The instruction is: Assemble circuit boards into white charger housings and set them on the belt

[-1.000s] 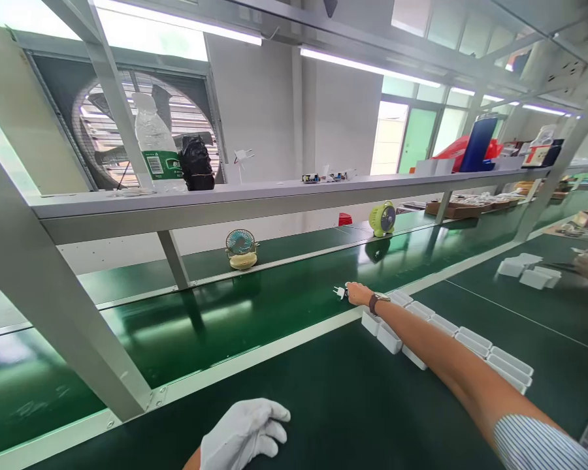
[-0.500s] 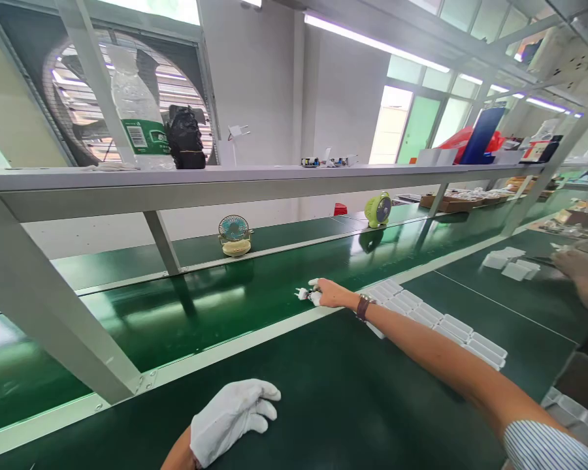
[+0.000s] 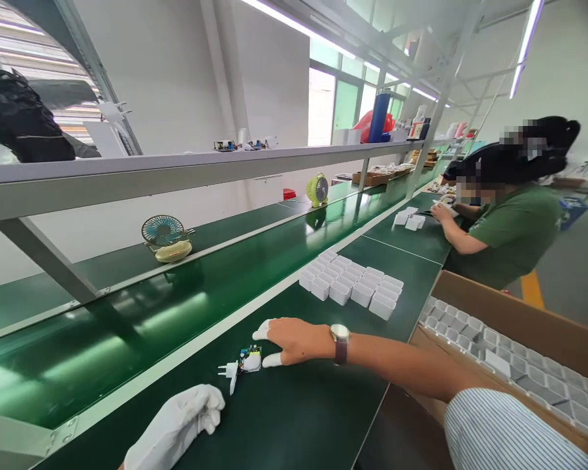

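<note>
A small circuit board (image 3: 251, 358) with a white two-pin plug (image 3: 230, 372) attached lies on the dark green bench top. My right hand (image 3: 294, 341), with white covers on the thumb and a fingertip, is just right of the board. Its thumb and finger are apart, and nothing is between them. Below and left of the plug is my left hand (image 3: 183, 418) in a white glove, fingers curled in. No object shows in the left hand, and it does not touch the plug.
White plastic cases (image 3: 340, 287) stand in rows beyond my right hand. A cardboard box (image 3: 519, 313) of similar cases is on the right. The green belt (image 3: 186, 313) runs along the bench under a shelf (image 3: 176, 166). A co-worker (image 3: 514, 222) works farther along.
My right hand has come back from the belt and let go of the plug with its board on the bench top. My left hand's fingers have curled in. The view has swung right.
</note>
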`<state>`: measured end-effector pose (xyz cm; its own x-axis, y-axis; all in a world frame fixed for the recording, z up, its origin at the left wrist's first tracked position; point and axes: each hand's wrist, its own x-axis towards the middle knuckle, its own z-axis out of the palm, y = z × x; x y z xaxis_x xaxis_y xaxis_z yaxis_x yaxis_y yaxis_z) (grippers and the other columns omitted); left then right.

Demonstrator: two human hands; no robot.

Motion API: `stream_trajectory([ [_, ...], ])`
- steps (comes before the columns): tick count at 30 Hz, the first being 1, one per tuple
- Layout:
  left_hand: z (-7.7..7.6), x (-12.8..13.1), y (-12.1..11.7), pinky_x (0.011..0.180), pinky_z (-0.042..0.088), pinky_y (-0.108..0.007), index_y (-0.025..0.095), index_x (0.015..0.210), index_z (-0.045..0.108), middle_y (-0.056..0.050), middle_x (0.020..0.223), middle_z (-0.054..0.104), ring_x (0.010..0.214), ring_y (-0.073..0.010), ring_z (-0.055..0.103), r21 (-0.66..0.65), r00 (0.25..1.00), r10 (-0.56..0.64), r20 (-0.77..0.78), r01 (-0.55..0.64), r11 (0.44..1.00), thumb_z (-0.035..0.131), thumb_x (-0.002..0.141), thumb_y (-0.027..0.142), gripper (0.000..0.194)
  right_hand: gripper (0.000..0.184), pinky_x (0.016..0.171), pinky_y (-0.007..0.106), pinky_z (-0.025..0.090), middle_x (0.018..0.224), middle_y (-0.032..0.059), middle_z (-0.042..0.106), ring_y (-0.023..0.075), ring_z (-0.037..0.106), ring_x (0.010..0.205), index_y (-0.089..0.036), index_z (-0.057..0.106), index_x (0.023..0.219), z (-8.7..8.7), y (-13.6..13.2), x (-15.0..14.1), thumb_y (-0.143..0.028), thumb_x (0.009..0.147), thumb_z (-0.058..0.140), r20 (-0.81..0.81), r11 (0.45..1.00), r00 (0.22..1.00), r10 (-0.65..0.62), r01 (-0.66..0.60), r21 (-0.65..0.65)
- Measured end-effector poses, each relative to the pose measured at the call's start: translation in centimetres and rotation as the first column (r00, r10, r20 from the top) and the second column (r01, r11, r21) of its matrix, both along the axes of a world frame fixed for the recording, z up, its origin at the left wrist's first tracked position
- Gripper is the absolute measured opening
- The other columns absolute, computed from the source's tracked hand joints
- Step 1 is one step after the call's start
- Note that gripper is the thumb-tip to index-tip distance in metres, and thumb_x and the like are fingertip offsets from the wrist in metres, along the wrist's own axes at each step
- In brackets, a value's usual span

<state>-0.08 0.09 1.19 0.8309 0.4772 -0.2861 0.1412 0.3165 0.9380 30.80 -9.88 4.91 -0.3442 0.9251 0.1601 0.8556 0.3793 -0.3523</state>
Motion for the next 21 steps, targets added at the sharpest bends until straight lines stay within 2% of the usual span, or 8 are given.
stream_trajectory([
  [2,-0.1,0.0,0.0,0.070,0.045,-0.029,0.014,0.086,0.073,-0.007,0.082,0.064,0.073,-0.0168,0.054,0.009,1.000,-0.005,-0.013,0.006,1.000,0.070,0.087,0.051,0.037,0.054,0.087,0.036,0.050,0.124,0.0147,0.063,0.0262,0.064,0.104,-0.015,0.053,0.140,1.1,-2.2,2.1,-0.045,0.096,0.060,0.138,0.993,0.985,-0.109,0.103,0.050],
  [4,-0.2,0.0,0.0,0.070,0.045,-0.029,0.014,0.086,0.074,-0.007,0.082,0.064,0.073,-0.0167,0.054,0.018,1.000,-0.010,-0.022,0.011,1.000,0.069,0.088,0.050,0.036,0.051,0.089,0.036,0.050,0.123,0.0129,0.064,0.0258,0.064,0.106,-0.019,0.048,0.145,1.8,-4.4,4.4,-0.042,0.100,0.053,0.256,0.956,0.921,-0.293,0.278,0.093],
  [6,-0.3,0.0,0.0,0.069,0.044,-0.028,0.014,0.085,0.074,-0.007,0.082,0.064,0.073,-0.0167,0.054,0.034,1.000,-0.009,-0.026,0.010,0.999,0.069,0.089,0.049,0.035,0.042,0.084,0.038,0.050,0.116,0.0148,0.065,0.0274,0.065,0.098,-0.016,0.054,0.138,1.9,-6.4,6.7,-0.037,0.102,0.048,0.299,0.900,0.849,-0.435,0.422,0.110],
  [7,-0.3,0.1,-0.1,0.069,0.044,-0.029,0.014,0.085,0.074,-0.007,0.082,0.064,0.072,-0.0167,0.054,0.043,1.000,-0.007,-0.023,0.008,0.999,0.069,0.088,0.049,0.036,0.036,0.080,0.039,0.050,0.109,0.0163,0.065,0.0284,0.066,0.093,-0.013,0.060,0.128,1.8,-7.3,7.8,-0.034,0.103,0.046,0.316,0.870,0.813,-0.489,0.480,0.111],
  [10,-0.2,0.3,-0.3,0.068,0.044,-0.029,0.013,0.083,0.074,-0.007,0.083,0.064,0.072,-0.0170,0.054,0.062,1.000,0.001,-0.023,0.000,0.998,0.071,0.086,0.051,0.038,0.022,0.077,0.039,0.048,0.104,0.0198,0.064,0.0301,0.066,0.089,-0.010,0.065,0.106,0.9,-9.4,10.9,-0.017,0.099,0.045,0.368,0.786,0.710,-0.601,0.608,0.111],
  [13,-0.1,0.4,-0.4,0.068,0.044,-0.029,0.013,0.083,0.074,-0.007,0.083,0.064,0.071,-0.0167,0.054,0.064,0.999,0.016,-0.037,-0.014,0.998,0.072,0.085,0.052,0.039,0.021,0.075,0.036,0.047,0.106,0.0190,0.064,0.0289,0.066,0.089,-0.011,0.064,0.101,0.0,-10.5,13.0,-0.004,0.090,0.048,0.402,0.742,0.657,-0.638,0.665,0.089],
  [17,-0.2,0.4,-0.4,0.068,0.044,-0.028,0.013,0.085,0.074,-0.007,0.080,0.065,0.070,-0.0150,0.053,0.046,0.999,0.010,-0.040,-0.009,0.999,0.068,0.089,0.049,0.037,0.026,0.073,0.033,0.046,0.104,0.0172,0.065,0.0260,0.065,0.085,-0.013,0.064,0.101,-0.4,-10.9,13.7,0.000,0.088,0.044,0.408,0.745,0.663,-0.628,0.663,0.069],
  [21,-0.3,0.4,-0.3,0.067,0.044,-0.027,0.013,0.085,0.074,-0.006,0.077,0.064,0.069,-0.0138,0.052,0.027,0.999,0.026,-0.033,-0.025,0.999,0.067,0.091,0.048,0.036,0.025,0.076,0.033,0.046,0.098,0.0147,0.067,0.0239,0.063,0.086,-0.015,0.064,0.098,0.2,-10.5,11.2,-0.003,0.090,0.044,0.390,0.842,0.762,-0.518,0.535,0.073],
])
